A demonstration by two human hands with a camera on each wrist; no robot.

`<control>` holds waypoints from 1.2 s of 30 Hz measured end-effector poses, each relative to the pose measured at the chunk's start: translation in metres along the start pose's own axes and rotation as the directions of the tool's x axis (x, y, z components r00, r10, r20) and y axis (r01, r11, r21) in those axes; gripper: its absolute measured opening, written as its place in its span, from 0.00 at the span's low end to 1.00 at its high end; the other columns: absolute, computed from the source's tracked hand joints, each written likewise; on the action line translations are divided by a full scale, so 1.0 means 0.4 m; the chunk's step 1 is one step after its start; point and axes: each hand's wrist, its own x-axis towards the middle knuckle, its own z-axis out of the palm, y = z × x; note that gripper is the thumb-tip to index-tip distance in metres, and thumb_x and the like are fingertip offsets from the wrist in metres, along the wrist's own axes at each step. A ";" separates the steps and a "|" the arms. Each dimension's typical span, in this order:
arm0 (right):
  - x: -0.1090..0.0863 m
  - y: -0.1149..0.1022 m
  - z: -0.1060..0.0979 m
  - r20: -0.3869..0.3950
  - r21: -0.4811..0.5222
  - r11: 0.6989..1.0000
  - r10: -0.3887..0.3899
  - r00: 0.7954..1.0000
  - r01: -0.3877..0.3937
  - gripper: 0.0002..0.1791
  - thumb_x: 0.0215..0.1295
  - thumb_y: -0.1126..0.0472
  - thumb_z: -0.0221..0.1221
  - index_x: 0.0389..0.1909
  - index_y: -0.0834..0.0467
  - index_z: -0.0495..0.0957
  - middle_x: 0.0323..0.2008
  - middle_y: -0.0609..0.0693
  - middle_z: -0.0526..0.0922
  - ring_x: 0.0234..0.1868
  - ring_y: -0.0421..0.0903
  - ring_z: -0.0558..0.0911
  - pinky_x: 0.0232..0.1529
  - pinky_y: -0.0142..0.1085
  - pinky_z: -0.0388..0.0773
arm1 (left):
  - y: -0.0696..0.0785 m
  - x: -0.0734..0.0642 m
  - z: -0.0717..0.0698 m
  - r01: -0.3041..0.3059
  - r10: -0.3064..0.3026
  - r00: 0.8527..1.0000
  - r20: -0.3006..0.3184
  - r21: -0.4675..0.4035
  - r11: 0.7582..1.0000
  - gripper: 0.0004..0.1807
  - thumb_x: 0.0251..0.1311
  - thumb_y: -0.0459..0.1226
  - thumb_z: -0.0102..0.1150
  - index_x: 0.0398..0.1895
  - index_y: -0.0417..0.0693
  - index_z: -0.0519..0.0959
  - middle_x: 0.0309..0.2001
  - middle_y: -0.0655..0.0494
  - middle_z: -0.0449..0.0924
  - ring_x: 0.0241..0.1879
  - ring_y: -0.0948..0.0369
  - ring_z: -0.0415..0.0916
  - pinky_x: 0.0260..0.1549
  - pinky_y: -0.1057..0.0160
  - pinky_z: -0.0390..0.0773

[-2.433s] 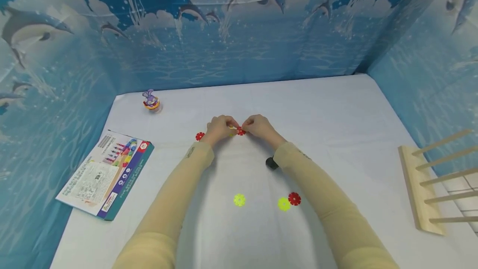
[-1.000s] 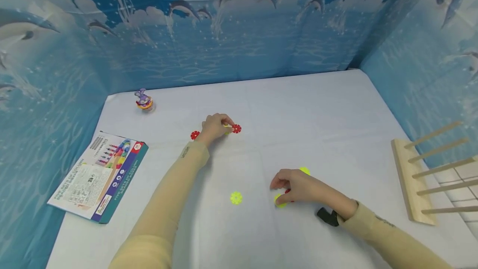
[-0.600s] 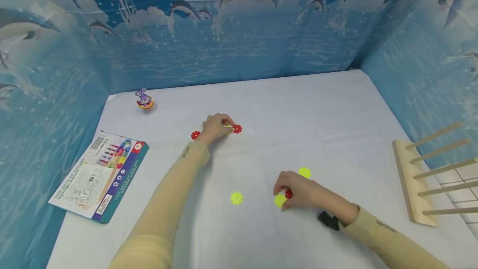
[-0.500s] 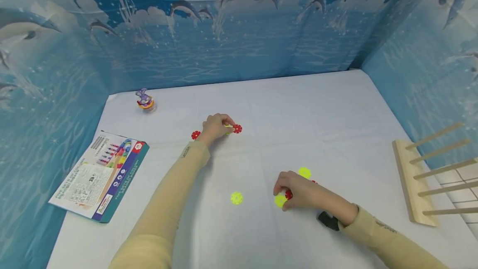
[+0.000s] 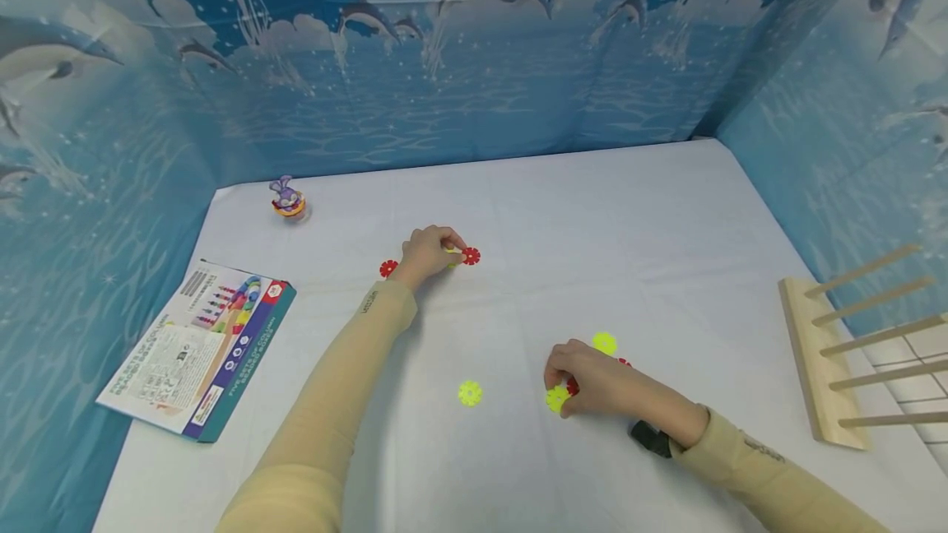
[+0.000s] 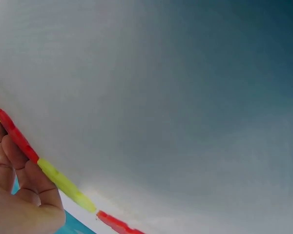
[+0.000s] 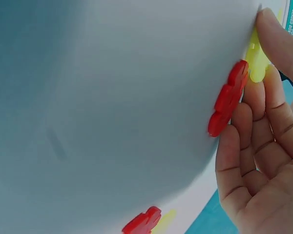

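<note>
My left hand [image 5: 427, 253] pinches a yellow notched snowflake disc [image 5: 452, 256] in a row of discs at mid-table. A red disc [image 5: 471, 256] shows at the row's right end, another red disc [image 5: 388, 268] left of the wrist. In the left wrist view, yellow and red discs alternate edge to edge along the fingers. My right hand [image 5: 603, 377], nearer the front right, pinches a yellow disc [image 7: 256, 58] between thumb and finger. Beside it a red disc [image 7: 228, 100] lies by the other fingers. Part of that red disc is hidden in the head view.
One yellow disc [image 5: 470, 393] lies alone front centre. Beyond my right hand are a yellow disc [image 5: 604, 342] and a partly hidden red disc [image 5: 625, 362]. A box [image 5: 196, 352] lies left, a rabbit figure [image 5: 287, 198] back left, a wooden peg rack [image 5: 822, 364] right.
My right hand has left the red disc beside my left hand and come nearer, down to the right, onto a yellow disc. The left hand stays by the row. The head view has shifted slightly.
</note>
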 end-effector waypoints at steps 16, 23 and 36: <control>0.017 -0.003 -0.020 0.065 0.066 0.997 0.025 0.998 -0.029 0.13 0.52 0.67 0.71 0.28 0.47 0.78 0.27 0.38 0.74 0.32 0.36 0.71 0.35 0.29 0.72 | -0.002 0.000 0.000 0.001 -0.001 1.000 0.003 -0.003 1.000 0.08 0.61 0.40 0.66 0.43 0.54 0.84 0.40 0.54 0.73 0.50 0.53 0.63 0.56 0.47 0.59; 0.058 -0.005 -0.049 0.102 0.206 0.975 0.064 0.993 -0.084 0.09 0.57 0.66 0.68 0.29 0.47 0.82 0.23 0.40 0.79 0.23 0.37 0.75 0.28 0.31 0.75 | -0.001 -0.001 0.000 -0.006 0.006 1.000 0.005 0.003 1.000 0.08 0.61 0.40 0.66 0.43 0.55 0.84 0.41 0.54 0.74 0.50 0.53 0.64 0.57 0.46 0.60; 0.218 0.000 -0.107 -0.099 0.236 0.961 0.175 0.980 -0.148 0.05 0.58 0.59 0.70 0.35 0.51 0.85 0.30 0.44 0.84 0.32 0.41 0.78 0.38 0.34 0.76 | 0.001 -0.001 0.001 0.007 -0.007 1.000 0.004 0.038 0.999 0.09 0.61 0.41 0.66 0.44 0.56 0.84 0.41 0.54 0.74 0.50 0.53 0.64 0.56 0.47 0.61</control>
